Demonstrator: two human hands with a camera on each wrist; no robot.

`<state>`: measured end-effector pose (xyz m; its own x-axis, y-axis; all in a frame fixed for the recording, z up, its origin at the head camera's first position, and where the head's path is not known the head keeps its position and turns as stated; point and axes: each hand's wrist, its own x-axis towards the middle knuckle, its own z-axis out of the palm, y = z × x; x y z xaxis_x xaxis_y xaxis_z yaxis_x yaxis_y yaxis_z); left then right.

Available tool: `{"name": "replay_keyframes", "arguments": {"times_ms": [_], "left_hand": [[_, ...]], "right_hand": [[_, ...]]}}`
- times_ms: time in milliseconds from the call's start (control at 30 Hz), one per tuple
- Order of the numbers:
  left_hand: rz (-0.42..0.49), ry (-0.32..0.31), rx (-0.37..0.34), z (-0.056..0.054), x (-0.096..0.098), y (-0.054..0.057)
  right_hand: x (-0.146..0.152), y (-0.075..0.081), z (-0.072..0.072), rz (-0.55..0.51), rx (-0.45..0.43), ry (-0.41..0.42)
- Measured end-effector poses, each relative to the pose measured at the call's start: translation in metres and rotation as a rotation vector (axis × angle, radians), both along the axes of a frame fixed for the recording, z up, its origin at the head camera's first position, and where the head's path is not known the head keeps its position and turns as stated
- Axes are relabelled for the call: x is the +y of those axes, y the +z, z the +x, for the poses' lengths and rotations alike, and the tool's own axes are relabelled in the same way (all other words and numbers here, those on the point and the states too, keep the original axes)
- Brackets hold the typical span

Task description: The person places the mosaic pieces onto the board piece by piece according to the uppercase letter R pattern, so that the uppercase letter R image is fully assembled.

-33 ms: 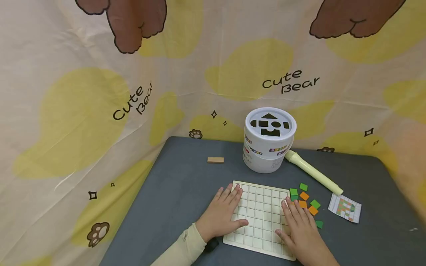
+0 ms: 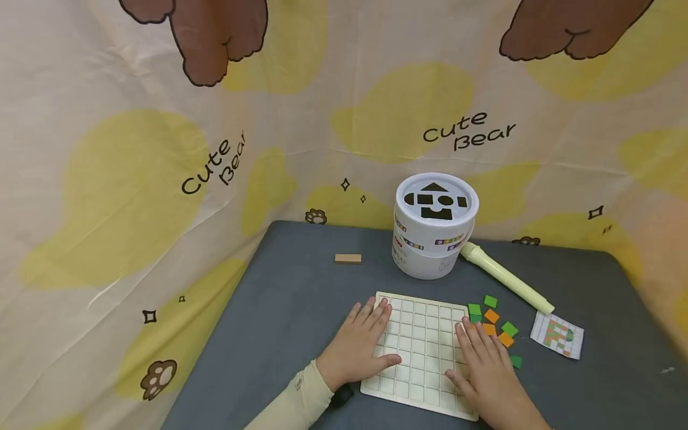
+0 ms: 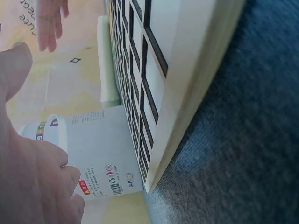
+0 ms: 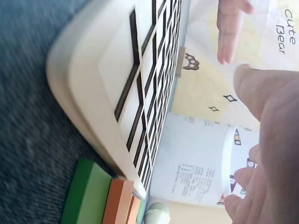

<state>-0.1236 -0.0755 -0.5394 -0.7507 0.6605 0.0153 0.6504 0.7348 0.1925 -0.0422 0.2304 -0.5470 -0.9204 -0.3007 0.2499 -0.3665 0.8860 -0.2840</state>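
Observation:
A square pale board [image 2: 419,352] with a grid of white cells lies on the dark table. Over its left edge is my left hand [image 2: 359,346], fingers straight and slightly spread. My right hand [image 2: 486,376] is held likewise over the right edge. Both wrist views show space between the hands and the board, so they hover above it and hold nothing. Just right of the board lie several small tiles, among them a green tile [image 2: 490,301] and an orange tile [image 2: 491,316]; the right hand may hide others.
A white lidded bucket [image 2: 424,257] with shape cutouts stands behind the board. A pale yellow tube [image 2: 507,279] lies beside it, its near end by a card with a coloured grid pattern [image 2: 559,337]. Farther left is a small wooden block [image 2: 348,258]. A printed cloth [image 2: 301,131] hangs behind the table.

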Motion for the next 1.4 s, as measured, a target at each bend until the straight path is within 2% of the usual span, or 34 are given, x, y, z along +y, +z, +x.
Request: {"name": "replay_keyframes", "arguments": {"times_ms": [200, 300, 433, 600, 667, 733, 900, 1033, 1100, 1167, 1300, 1400], "left_hand": [[0.012, 0.019, -0.022, 0.002, -0.009, -0.001], [0.021, 0.029, -0.049, 0.004, -0.012, 0.0], [0.014, 0.04, -0.103, 0.005, -0.017, -0.002], [0.014, 0.082, -0.198, 0.008, -0.026, -0.009], [0.029, 0.093, -0.233, 0.009, -0.029, -0.012], [0.046, 0.094, -0.265, 0.01, -0.031, -0.014], [0.069, 0.092, -0.321, 0.014, -0.033, -0.016], [0.069, 0.096, -0.336, 0.015, -0.034, -0.013], [0.064, 0.094, -0.34, 0.015, -0.033, -0.011], [0.059, 0.088, -0.339, 0.014, -0.033, -0.009], [0.053, 0.08, -0.335, 0.013, -0.031, -0.008], [0.046, 0.088, -0.323, 0.012, -0.029, -0.009]], "right_hand": [[0.001, 0.0, -0.008, 0.006, 0.021, 0.016], [0.005, 0.002, -0.014, 0.001, -0.008, 0.001], [0.017, 0.003, -0.031, 0.05, -0.077, -0.093], [0.041, -0.001, -0.059, 0.123, -0.019, -0.255], [0.05, -0.002, -0.071, 0.131, -0.008, -0.287], [0.056, -0.003, -0.08, 0.149, -0.048, -0.297], [0.062, -0.002, -0.093, 0.16, -0.162, -0.28], [0.062, 0.004, -0.095, 0.159, -0.173, -0.275], [0.056, 0.011, -0.093, 0.162, -0.131, -0.259], [0.042, 0.019, -0.092, 0.149, -0.054, -0.212], [-0.008, 0.031, -0.098, 0.115, 0.096, -0.029], [-0.045, 0.03, -0.106, 0.112, 0.09, 0.084]]}}
